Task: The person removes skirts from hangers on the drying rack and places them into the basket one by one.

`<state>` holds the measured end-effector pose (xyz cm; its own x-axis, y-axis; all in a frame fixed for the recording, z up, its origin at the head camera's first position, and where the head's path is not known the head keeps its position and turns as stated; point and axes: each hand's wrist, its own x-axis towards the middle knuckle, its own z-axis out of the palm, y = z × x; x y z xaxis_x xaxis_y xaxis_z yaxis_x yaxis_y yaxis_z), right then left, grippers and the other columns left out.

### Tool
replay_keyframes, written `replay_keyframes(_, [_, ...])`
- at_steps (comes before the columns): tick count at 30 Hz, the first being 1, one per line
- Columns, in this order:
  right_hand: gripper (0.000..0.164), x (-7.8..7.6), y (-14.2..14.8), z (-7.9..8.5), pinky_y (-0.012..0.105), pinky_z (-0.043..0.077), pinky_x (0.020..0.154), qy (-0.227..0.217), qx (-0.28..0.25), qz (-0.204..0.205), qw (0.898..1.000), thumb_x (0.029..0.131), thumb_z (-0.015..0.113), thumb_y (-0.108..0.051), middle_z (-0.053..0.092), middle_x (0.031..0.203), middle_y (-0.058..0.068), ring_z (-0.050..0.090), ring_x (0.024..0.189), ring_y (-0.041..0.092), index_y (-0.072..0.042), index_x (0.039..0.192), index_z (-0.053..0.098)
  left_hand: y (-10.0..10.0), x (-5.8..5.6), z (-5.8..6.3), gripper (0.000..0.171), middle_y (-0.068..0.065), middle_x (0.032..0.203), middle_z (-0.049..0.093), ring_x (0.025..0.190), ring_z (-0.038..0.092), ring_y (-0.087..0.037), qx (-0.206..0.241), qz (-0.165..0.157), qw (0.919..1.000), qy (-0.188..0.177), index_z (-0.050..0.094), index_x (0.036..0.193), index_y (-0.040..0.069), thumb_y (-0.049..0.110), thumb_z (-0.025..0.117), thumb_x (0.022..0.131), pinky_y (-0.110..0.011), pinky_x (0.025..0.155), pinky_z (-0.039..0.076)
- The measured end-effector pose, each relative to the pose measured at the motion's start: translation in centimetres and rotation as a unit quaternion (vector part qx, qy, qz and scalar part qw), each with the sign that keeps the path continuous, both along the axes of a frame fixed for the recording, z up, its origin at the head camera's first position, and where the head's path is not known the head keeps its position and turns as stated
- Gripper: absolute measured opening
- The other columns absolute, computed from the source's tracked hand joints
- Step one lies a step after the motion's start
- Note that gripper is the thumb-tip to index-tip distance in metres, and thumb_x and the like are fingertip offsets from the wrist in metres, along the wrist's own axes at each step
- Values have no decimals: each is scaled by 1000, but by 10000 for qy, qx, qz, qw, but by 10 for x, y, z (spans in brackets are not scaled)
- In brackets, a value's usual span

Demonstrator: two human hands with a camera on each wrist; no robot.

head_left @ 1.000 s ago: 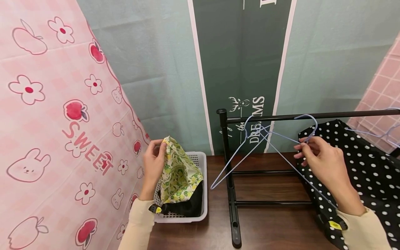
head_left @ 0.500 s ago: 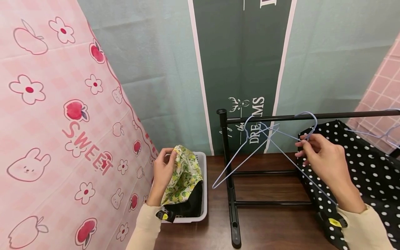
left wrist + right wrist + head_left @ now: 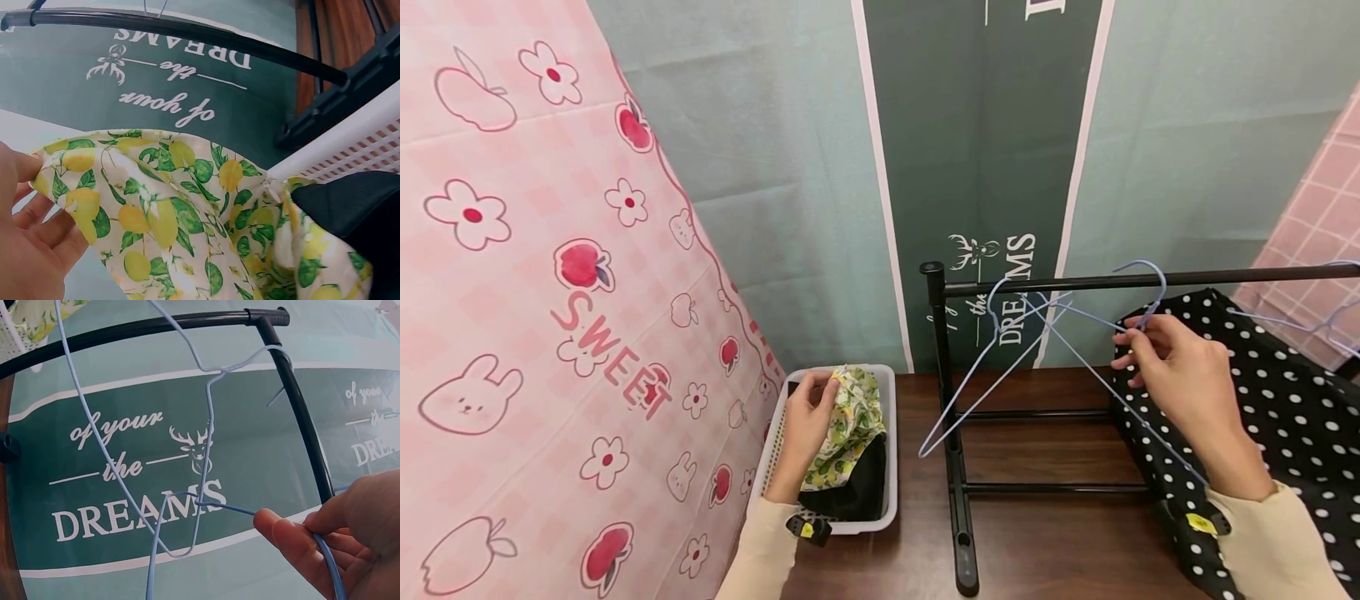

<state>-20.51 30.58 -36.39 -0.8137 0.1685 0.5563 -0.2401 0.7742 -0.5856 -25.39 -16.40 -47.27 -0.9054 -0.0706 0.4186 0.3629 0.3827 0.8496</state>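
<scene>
My left hand (image 3: 805, 427) pinches the edge of a lemon-print cloth (image 3: 854, 417). In the left wrist view the cloth (image 3: 156, 212) droops from thumb and fingers toward a black cloth (image 3: 356, 206). The lemon cloth partly lies in a white basket (image 3: 891, 454), on top of the black cloth. At the rack, my right hand (image 3: 1187, 367) pinches a blue wire hanger (image 3: 1162, 287) just below its hook. The hook reaches slightly above the black rail (image 3: 1060, 282); whether it touches the rail I cannot tell. A second blue hanger (image 3: 990, 307) hangs near the rail's left end.
A black polka-dot cloth (image 3: 1262, 400) hangs at the rack's right, with another blue hanger (image 3: 1285, 321) near it. The rack's left leg (image 3: 957, 467) stands between basket and right hand. A pink printed sheet (image 3: 587, 333) borders the left side.
My left hand has moved right and down with the lemon cloth, which now lies lower over the basket. My right hand has lifted its hanger slightly, and the hook stands higher.
</scene>
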Motion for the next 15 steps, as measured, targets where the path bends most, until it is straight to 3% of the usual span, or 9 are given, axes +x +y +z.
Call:
replay_keyframes(8, [18,-6,5,-6,14,46,45,-117,125,7,9999,109,56,-9,78,100,29,56,49,-13,4,115,68,3,4,-13,16,-7,110,74,96,74,-20,-25,-2,9996,-278,72,118,14,25,66,108,-31,84,57])
replay_keyframes(15, [20,-12,9,-13,14,47,46,-358,118,0,9993,109,55,-9,77,103,32,56,50,-14,6,116,66,8,7,-21,15,-9,109,75,96,73,-25,39,-204,9990,-394,71,118,13,23,66,108,-29,80,56])
